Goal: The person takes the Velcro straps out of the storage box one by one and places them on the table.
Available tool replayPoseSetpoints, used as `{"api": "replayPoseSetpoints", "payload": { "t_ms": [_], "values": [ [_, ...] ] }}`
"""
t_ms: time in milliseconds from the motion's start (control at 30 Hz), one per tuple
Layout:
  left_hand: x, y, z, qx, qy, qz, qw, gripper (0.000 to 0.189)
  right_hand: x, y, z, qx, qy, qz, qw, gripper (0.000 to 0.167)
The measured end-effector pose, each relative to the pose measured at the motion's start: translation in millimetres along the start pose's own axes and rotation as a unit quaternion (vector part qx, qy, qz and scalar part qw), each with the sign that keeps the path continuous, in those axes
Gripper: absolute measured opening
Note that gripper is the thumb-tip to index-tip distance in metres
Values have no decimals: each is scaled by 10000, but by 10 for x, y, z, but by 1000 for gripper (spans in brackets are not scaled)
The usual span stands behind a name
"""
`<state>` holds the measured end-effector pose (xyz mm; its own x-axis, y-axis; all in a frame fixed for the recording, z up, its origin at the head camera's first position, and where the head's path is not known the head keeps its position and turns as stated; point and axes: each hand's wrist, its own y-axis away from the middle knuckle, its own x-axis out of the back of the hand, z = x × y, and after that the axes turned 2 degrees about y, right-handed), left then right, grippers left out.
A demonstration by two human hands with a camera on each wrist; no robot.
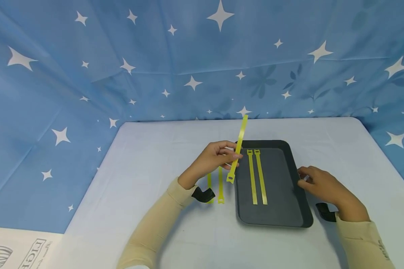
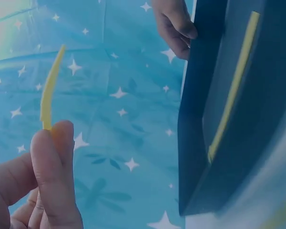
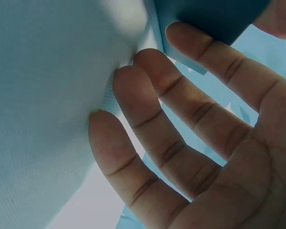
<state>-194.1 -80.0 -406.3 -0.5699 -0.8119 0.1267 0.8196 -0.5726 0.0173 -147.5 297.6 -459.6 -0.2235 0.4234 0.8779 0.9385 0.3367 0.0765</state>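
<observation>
My left hand (image 1: 215, 157) pinches a yellow hook-and-loop cable tie (image 1: 241, 134) between thumb and fingers, its slotted head hanging down beside the tray's left rim. In the left wrist view the tie (image 2: 48, 95) stands up from the fingertips. Two similar yellow ties (image 1: 251, 179) lie side by side in a dark grey tray (image 1: 282, 194), heads toward the far end. Two more ties (image 1: 220, 186) lie on the table, partly hidden by the left hand and wrist. My right hand (image 1: 318, 185) touches the tray's right side, its fingers loosely extended in the right wrist view.
A white cloth covers the table (image 1: 148, 157). Behind it hangs a blue curtain (image 1: 188, 56) with white stars. Printed cream material (image 1: 20, 248) lies at the lower left. A black strap piece (image 1: 203, 195) sits at the left wrist.
</observation>
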Motion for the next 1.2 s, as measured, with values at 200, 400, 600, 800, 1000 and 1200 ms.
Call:
{"api": "replayPoseSetpoints", "payload": {
  "t_ms": [200, 400, 600, 800, 1000, 1200],
  "values": [
    [109, 240, -98, 203, 218, 470, 9984, 39, -8, -3, 1, 9, 0, -40, 10000, 34],
    [240, 424, -200, 330, 197, 911, 9951, 40, 2, -10, 1, -22, -1, -49, 10000, 36],
    [407, 627, -349, 578, 42, 1266, 9903, 38, 28, -11, -15, -41, 36, -95, 9999, 37],
    [499, 726, -537, 956, -43, 1404, 9855, 38, 32, -14, -9, -49, 55, -140, 9999, 36],
    [541, 725, -670, 1260, -100, 1449, 9813, 37, 18, -25, 10, -1, 59, -105, 9999, 35],
    [519, 698, -731, 1832, -88, 1511, 9714, 35, 1, -29, 37, 35, -6, -117, 9999, 36]
  ]
}}
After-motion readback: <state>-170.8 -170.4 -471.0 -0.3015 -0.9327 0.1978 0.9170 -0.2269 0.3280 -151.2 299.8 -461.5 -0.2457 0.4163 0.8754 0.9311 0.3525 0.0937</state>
